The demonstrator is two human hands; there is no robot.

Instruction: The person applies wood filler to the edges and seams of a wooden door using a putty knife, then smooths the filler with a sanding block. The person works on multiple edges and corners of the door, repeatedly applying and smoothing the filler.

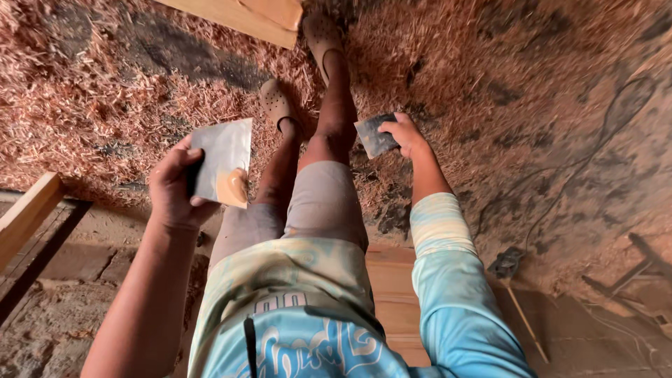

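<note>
Pinched between thumb and fingers of the left hand (175,187), a flat, grey, roughly square sheet of metal-looking material (222,162) is held up at waist height, its face turned towards the camera; the thumb is laid over its left edge, so that the face is left open to view. A blob of tan paste (232,187) is carried on the lower right corner of this sheet, and the sheet is kept close to level, probably so that the paste does not slide off. Right of the sheet, beyond the legs, a smaller dark grey flat blade or scraper-like piece (374,135) is gripped in the closed right hand (404,136), fingers wrapped over its right edge, its free end pointed towards the sheet; whether paste is on it cannot be told.

The large sheet looks smooth and dull, slightly reflective, with straight edges and no bend; the paste is smeared, soft-looking, thicker at the corner.

Below and beyond the sheet, two feet in tan perforated clogs (276,103) are set on a floor thick with reddish wood shavings (91,91); a pale wooden plank (245,17) lies above the sheet at the frame's top; another wooden piece (26,213) is seen left of it; far right of it, a dark cable (560,189) runs over the floor.
</note>
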